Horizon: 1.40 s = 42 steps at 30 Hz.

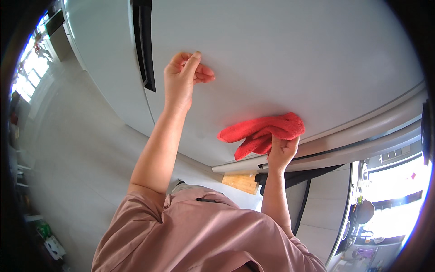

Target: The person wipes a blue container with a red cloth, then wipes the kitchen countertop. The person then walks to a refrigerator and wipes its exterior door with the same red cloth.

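A bunched red cloth point(272, 131) is gripped in my right hand point(284, 149). The cloth lies close to the lower right part of a large smooth grey door panel point(289, 61), and its loose folds hang toward the left. Higher up, my left hand point(188, 69) is loosely curled in front of the same panel, with nothing visible in it. Whether its fingers touch the surface, I cannot tell. A dark recessed handle point(144, 47) runs along the panel's edge just left of that hand.
A pale door frame point(360, 129) borders the panel on the right. Beyond it stands a kitchen counter with a pan point(365, 211) near a bright window. A light wooden piece point(240, 183) sits low by the frame. Grey floor point(78, 142) stretches left, with boxed items point(54, 246) at the edge.
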Tool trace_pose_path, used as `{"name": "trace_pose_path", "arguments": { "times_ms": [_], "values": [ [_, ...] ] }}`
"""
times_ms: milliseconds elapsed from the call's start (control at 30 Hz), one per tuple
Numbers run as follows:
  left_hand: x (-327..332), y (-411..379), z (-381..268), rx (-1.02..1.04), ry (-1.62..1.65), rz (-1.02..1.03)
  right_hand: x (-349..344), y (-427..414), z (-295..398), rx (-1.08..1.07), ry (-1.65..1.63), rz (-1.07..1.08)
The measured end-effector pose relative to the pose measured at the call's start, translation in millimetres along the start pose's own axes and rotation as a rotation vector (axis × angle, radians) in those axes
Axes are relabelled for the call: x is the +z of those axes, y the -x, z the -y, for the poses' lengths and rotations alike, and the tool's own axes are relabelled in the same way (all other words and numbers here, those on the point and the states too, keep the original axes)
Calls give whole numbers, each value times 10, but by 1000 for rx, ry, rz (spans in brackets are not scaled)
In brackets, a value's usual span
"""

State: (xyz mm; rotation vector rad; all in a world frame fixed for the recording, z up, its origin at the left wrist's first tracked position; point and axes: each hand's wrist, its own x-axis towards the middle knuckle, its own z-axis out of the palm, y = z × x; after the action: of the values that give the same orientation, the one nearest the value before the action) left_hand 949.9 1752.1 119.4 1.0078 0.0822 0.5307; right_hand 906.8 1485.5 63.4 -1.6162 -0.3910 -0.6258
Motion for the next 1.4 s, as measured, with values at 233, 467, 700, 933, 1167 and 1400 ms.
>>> {"name": "trace_pose_path", "arguments": {
  "times_ms": [233,467,700,933,1167,1400],
  "values": [
    [-24,-29,-69,4,-165,-4,37,2,35,33,-46,-36],
    [-57,-17,-25,2,-91,31,22,0,27,23,-5,-15],
    [-66,-30,4,-6,-47,47,46,1,60,28,-32,-23],
    [-13,-21,-82,-12,-69,-13,35,2,60,20,-15,-11],
    [-54,-26,-13,19,-54,28,48,-6,71,2,-7,-30],
    [-135,-54,65,55,-62,90,41,-3,75,6,4,-8]
  ]
}}
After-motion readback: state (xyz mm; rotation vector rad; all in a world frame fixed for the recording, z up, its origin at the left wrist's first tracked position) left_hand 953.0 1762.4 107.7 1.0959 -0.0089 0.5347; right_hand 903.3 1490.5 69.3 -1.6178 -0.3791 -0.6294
